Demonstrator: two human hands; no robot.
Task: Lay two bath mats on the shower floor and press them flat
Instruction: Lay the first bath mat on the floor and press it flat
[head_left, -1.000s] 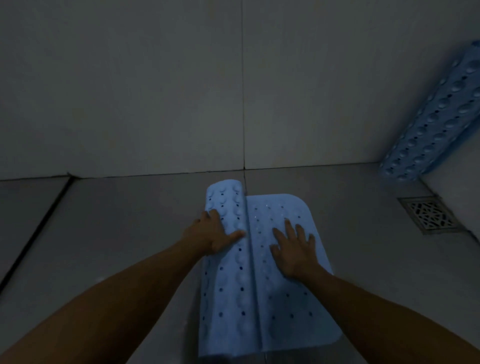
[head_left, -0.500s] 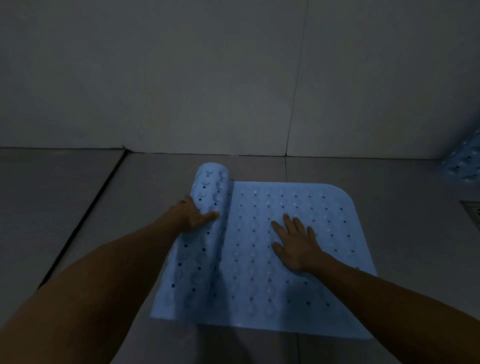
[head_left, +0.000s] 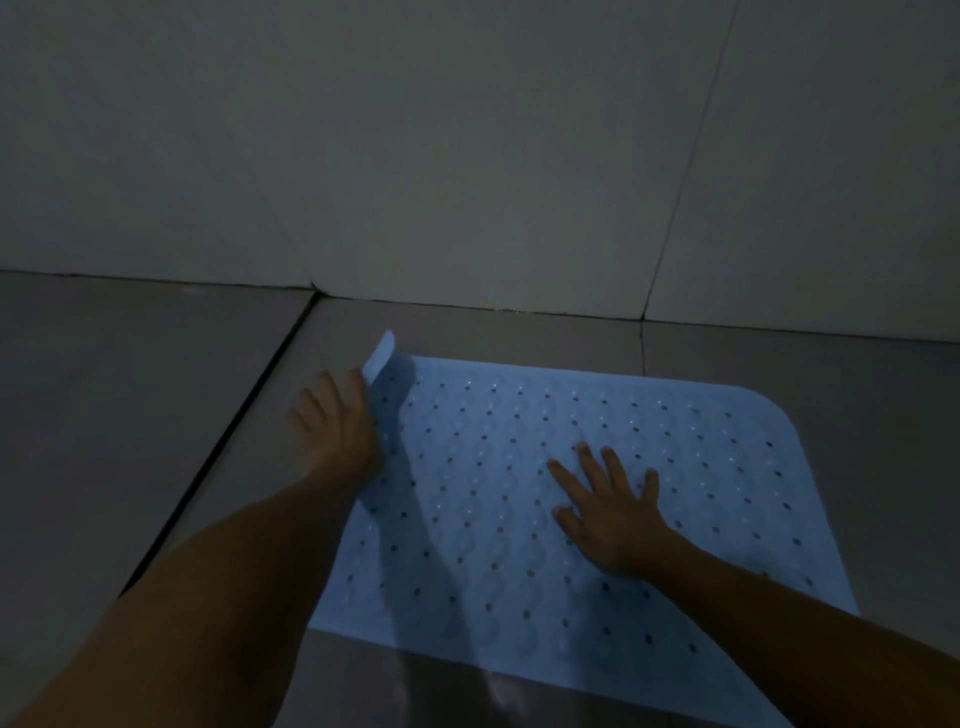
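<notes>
A light blue bath mat (head_left: 519, 499) with rows of small holes lies almost fully unrolled on the grey tiled shower floor. Its far left corner still curls upward. My left hand (head_left: 337, 421) rests at the mat's left edge beside that raised corner, fingers straight and spread over the tile. My right hand (head_left: 608, 504) presses flat on the middle of the mat with fingers spread. The second mat is out of view.
Grey tiled walls (head_left: 467, 156) rise just behind the mat. A dark floor joint (head_left: 223, 452) runs diagonally to the left of the mat. Bare floor tile (head_left: 104, 389) extends left of that joint.
The roll under my left hand has been unrolled to the left, so the mat now lies nearly flat. The view has shifted left; the second mat and the drain have left the frame.
</notes>
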